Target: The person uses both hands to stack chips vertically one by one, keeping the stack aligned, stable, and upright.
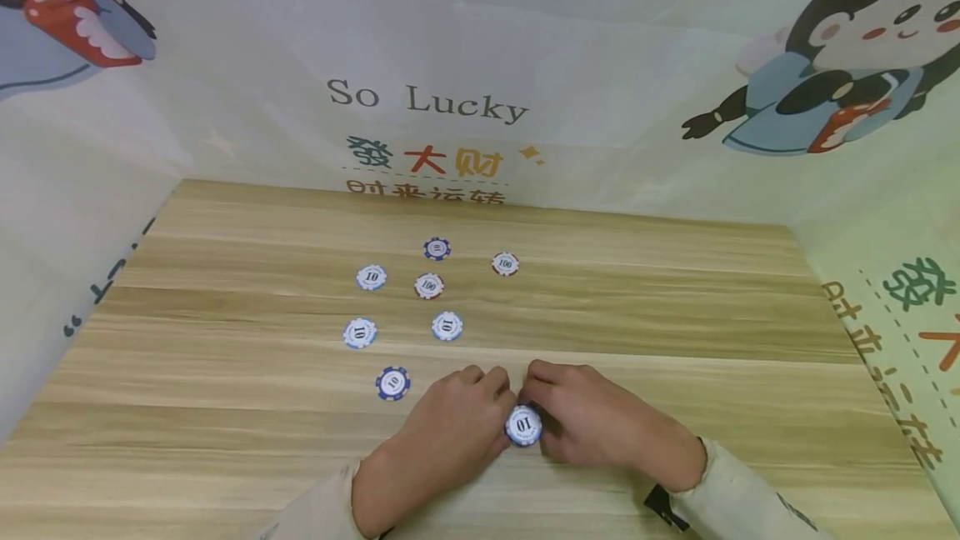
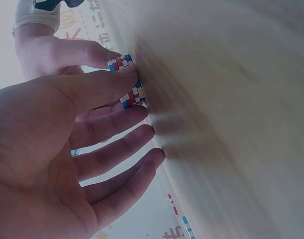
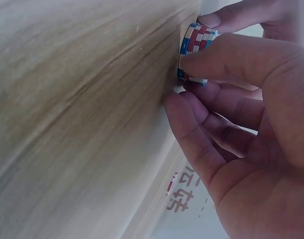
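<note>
Near the front of the table stands a short stack of poker chips (image 1: 523, 426), its top one white and blue and marked 10. My left hand (image 1: 465, 411) pinches the stack from the left, thumb and fingers at its edge. From the other side my right hand (image 1: 600, 419) grips it too. In the left wrist view the stack's edge (image 2: 133, 95) shows blue, red and white layers, partly behind the thumb. The right wrist view has the same layered stack (image 3: 197, 40) low against the wood. Fingers hide part of it, so the number of chips cannot be told.
Several single chips lie flat beyond and left of my hands, among them a dark blue 10 chip (image 1: 393, 383), a light blue 10 chip (image 1: 447, 326) and a red 100 chip (image 1: 506, 264). Printed white sheets (image 1: 600, 48) wall the wooden table (image 1: 675, 298) at the back and sides.
</note>
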A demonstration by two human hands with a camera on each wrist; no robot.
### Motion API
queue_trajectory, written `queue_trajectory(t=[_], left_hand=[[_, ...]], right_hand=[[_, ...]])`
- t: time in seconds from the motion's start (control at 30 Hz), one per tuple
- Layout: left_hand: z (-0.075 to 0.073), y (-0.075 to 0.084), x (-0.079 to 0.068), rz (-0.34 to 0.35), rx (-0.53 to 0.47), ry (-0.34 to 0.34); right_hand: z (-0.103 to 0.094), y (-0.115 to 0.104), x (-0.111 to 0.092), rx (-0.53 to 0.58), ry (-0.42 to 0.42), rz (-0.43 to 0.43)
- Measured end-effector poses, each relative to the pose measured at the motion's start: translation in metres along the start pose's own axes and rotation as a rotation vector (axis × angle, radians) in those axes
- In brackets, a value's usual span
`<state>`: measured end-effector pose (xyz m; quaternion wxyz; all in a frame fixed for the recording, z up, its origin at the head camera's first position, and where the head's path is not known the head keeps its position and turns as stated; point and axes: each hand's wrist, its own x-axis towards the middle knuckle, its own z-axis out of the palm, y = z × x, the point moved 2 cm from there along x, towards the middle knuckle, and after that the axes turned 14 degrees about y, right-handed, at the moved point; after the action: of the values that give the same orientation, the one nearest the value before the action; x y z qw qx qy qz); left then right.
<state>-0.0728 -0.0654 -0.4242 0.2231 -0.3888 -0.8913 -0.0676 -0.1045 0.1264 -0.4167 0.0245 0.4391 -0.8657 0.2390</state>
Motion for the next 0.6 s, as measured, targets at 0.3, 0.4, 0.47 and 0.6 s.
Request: queue_trajectory(t=[0.3, 0.4, 0.47, 0.6], left_hand=[[0.0, 0.0, 0.0, 0.014, 0.018, 0.005], [0.0, 0.0, 0.0, 0.013, 0.021, -0.003], [0.0, 0.0, 0.0, 0.014, 0.022, -0.003], [0.0, 0.0, 0.0, 0.013, 0.015, -0.008]], right_hand=[[-0.001, 0.009, 0.001, 0.023, 0.021, 0.041], [0.006, 0.025, 0.0, 0.021, 0.05, 0.046], [0.006, 0.031, 0.002, 0.014, 0.068, 0.044], [-0.003, 0.029, 0.01, -0.009, 0.069, 0.042]])
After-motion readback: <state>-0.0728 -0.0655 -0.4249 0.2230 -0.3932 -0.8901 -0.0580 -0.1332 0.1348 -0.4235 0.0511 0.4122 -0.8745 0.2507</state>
